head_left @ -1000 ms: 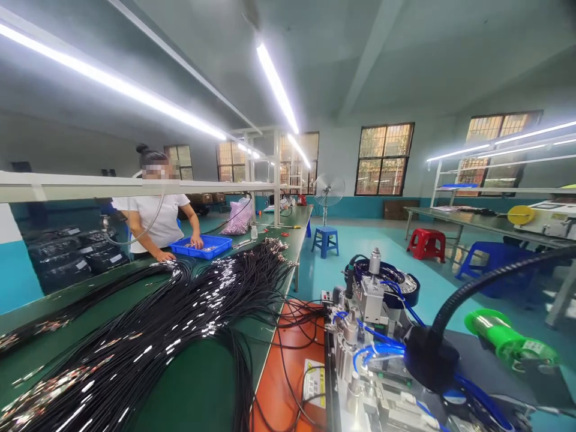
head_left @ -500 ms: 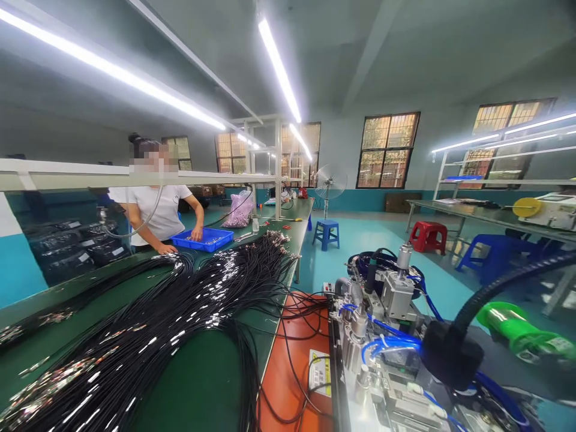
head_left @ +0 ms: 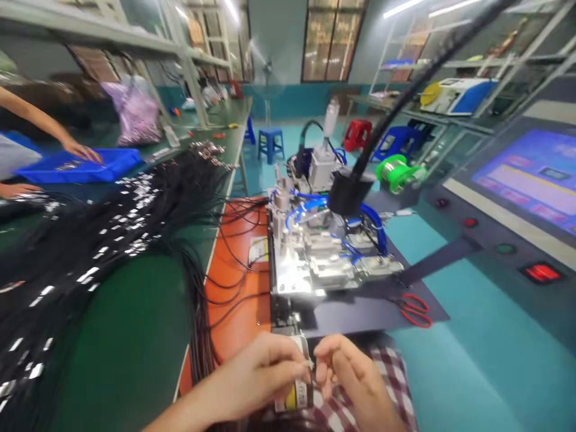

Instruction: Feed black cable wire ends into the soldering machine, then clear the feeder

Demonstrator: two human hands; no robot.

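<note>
My left hand (head_left: 265,375) reaches in from the bottom, its thumb and fingers pinched together. A small pale tip shows at the fingertips, too blurred to name. Close beside it on the right is my right hand (head_left: 348,375), with curled fingers; whatever they hold, if anything, is hidden. Both hands are just in front of the metal machine (head_left: 333,258) with blue air tubes. Behind my left fingers is a yellow and white label (head_left: 291,399). Black cables (head_left: 202,336) hang along the bench edge to the left.
A heap of black cables (head_left: 148,198) covers much of the green bench (head_left: 130,318). Red-handled scissors (head_left: 416,310) lie at the machine's right, below a control panel (head_left: 508,240). At far left a co-worker's hand (head_left: 83,150) is over a blue tray (head_left: 121,162).
The view has swung down and to the right. Both my hands have come into view at the bottom, and the control panel and scissors now show.
</note>
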